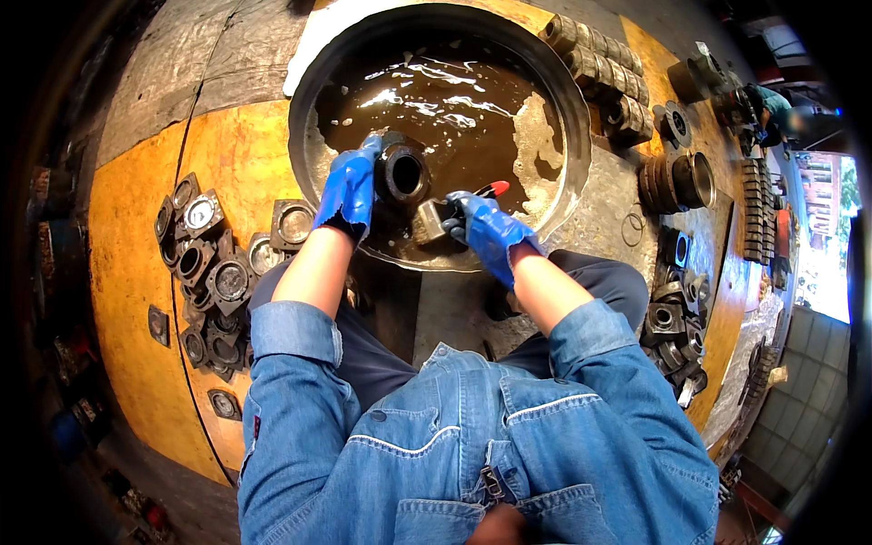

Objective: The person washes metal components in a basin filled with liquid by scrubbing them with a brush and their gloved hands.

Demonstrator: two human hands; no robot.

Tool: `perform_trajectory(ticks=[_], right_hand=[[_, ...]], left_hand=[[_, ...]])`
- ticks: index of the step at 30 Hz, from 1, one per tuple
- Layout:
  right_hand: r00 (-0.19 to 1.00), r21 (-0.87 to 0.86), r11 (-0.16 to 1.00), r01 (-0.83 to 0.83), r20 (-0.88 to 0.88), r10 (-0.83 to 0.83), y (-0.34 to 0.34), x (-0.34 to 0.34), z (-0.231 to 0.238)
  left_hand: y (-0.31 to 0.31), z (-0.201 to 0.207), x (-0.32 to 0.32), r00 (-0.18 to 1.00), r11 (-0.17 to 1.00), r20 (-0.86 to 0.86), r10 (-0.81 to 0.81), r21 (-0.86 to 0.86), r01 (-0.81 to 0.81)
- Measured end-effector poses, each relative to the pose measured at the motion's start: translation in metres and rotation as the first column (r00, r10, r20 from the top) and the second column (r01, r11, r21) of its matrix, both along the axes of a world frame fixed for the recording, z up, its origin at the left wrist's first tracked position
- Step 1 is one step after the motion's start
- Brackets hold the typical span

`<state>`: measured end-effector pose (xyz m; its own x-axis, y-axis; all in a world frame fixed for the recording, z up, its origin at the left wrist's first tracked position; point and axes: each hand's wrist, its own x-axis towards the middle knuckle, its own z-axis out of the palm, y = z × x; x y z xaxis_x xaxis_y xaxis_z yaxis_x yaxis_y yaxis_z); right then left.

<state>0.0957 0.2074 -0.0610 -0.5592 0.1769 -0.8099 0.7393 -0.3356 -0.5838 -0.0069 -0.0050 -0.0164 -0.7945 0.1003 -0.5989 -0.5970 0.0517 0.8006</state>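
Observation:
My left hand (pixel 349 188), in a blue rubber glove, grips a dark hollow metal part (pixel 404 174) by its left side. Its round opening faces up toward me. My right hand (pixel 490 231), gloved the same way, is closed around a paint brush (pixel 431 222) with a red-tipped handle. The pale, block-shaped bristles point left, just below the metal part; whether they touch it I cannot tell. Both hands are over the near side of a big round basin (pixel 581 136) of murky brown liquid, with foam along its right side.
Loose flanged metal castings (pixel 227 280) lie heaped on yellow boards to the left. Rows of blocky metal parts (pixel 604 68) stand beyond the basin at right, near large metal rings (pixel 679 182). Another heap of dark castings (pixel 672 320) sits by my right knee. A person (pixel 777 109) is at far right.

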Motion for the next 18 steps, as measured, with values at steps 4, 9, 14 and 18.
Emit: perform_trajectory(ticks=[4,9,14,18], right_hand=[[0.922,-0.039,0.972,-0.233,-0.328,0.208,-0.002,0.014,0.032],[0.834,0.441,0.842,-0.312,-0.297,0.465,0.032,-0.016,0.07],[0.916,0.126,0.991,0.049,-0.4,0.005,0.019,-0.046,0.06],[0.911,-0.002,0.991,0.137,-0.392,-0.127,0.021,-0.051,0.003]], left_hand=[[-0.013,-0.042,-0.007,0.992,0.997,-0.115,0.059,0.064,-0.051],[-0.007,-0.004,0.0,0.999,0.999,-0.014,-0.033,0.031,0.034],[-0.008,-0.006,0.001,1.0,0.998,-0.013,-0.015,0.057,0.016],[-0.005,0.001,0.0,0.998,0.999,-0.032,-0.049,-0.021,0.049]])
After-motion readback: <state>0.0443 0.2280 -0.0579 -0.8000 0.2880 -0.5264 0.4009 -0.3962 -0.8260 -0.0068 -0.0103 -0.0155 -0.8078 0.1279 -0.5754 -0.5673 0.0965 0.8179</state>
